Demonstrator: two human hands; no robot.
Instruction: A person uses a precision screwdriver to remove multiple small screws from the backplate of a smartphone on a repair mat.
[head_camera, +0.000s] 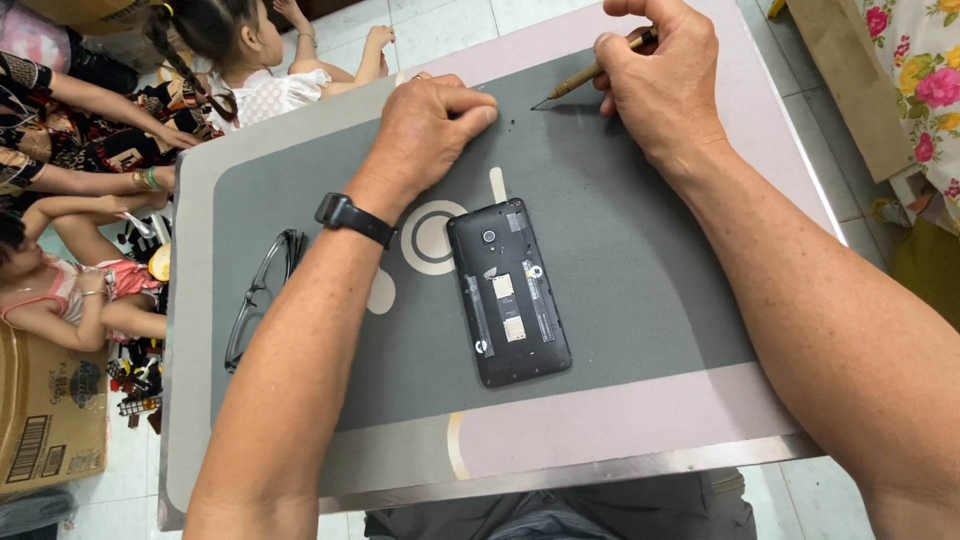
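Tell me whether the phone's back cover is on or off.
Off: the phone lies face down on the mat with its card slots and inner frame exposed.

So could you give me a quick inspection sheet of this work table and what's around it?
Surface: grey mat on a pale table.
Job's things: phone lying back cover off; screwdriver, tip on the mat.
Clutter: glasses left of the phone.
Grippers: right hand holds the screwdriver; left hand is a fist on the mat, wristwatch on.
Cables: nothing seen.
Surroundings: people sitting on the tiled floor; cardboard box.
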